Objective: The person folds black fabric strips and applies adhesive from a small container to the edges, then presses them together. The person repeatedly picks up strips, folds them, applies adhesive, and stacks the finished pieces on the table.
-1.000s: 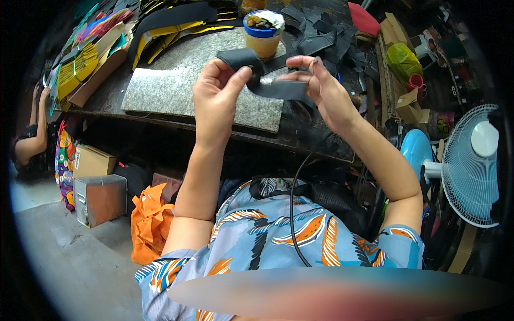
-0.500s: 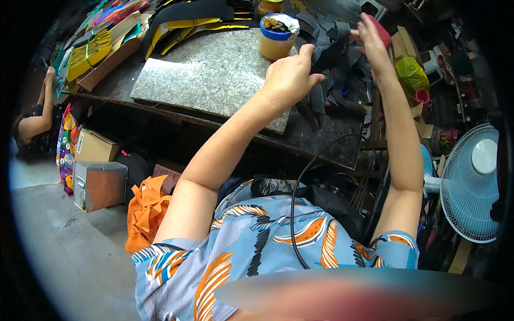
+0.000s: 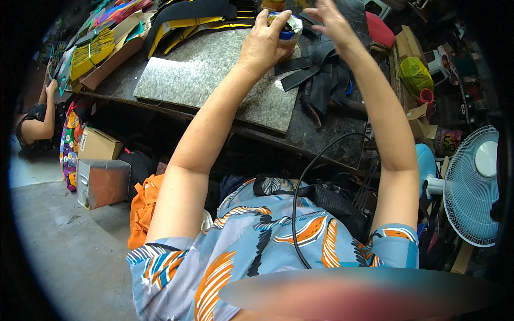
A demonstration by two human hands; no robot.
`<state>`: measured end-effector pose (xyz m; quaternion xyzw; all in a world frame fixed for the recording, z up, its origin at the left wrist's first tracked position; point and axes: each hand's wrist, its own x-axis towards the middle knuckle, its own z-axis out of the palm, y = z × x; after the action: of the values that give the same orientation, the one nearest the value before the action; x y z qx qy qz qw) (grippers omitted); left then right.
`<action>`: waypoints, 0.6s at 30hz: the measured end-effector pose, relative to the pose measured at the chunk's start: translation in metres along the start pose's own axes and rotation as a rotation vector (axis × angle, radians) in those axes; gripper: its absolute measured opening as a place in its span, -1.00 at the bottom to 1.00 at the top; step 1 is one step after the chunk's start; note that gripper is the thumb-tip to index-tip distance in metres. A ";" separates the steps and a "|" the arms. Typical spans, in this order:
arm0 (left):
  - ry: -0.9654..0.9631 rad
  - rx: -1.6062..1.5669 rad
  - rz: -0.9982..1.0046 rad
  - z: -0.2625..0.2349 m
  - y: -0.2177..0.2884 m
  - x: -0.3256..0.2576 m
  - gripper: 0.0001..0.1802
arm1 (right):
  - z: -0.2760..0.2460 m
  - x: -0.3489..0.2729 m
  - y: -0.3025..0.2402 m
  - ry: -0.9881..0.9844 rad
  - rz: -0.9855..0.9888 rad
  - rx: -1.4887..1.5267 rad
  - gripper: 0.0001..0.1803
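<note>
- The left hand (image 3: 261,49) is sitting against the left side of the blue-rimmed jar (image 3: 288,36), its index and middle fingers pointing away from the body and standing apart from each other.
- Its grip is curving partly around the jar at a moderate width; the hand is hiding much of the jar's side, so one cannot tell whether it is clasping firmly or only touching.
- The jar is showing at the far right end of the speckled stone slab (image 3: 211,72), with crumpled white material filling part of its mouth.
- The right hand (image 3: 334,25) is hovering to the right of the jar, near the upper edge of the view; its grip is looking loose and wide, the fingers pointing leftward and slightly blurring.
- Black strips (image 3: 324,69) are lying in an overlapping heap on the tabletop (image 3: 332,143), between the slab and the right forearm, some ends crossing the slab's edge.
- Stacked yellow-and-black pieces (image 3: 187,24) are lying beyond the slab, left of the left hand.
</note>
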<state>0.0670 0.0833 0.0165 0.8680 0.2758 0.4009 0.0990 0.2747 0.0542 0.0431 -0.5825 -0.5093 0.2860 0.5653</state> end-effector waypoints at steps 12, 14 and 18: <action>0.275 -0.220 0.195 0.040 -0.033 -0.010 0.28 | 0.055 0.009 0.057 0.014 -0.241 -0.040 -0.51; 0.319 -0.176 0.200 0.041 -0.034 -0.011 0.33 | 0.047 -0.005 0.037 -0.082 -0.420 -0.441 -0.39; 0.254 -0.329 0.080 0.043 -0.032 -0.012 0.14 | 0.045 -0.054 0.012 -0.051 -0.299 -0.935 -0.20</action>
<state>0.0802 0.1054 -0.0323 0.7930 0.1820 0.5503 0.1878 0.2195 0.0232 0.0100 -0.6870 -0.6750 -0.0435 0.2655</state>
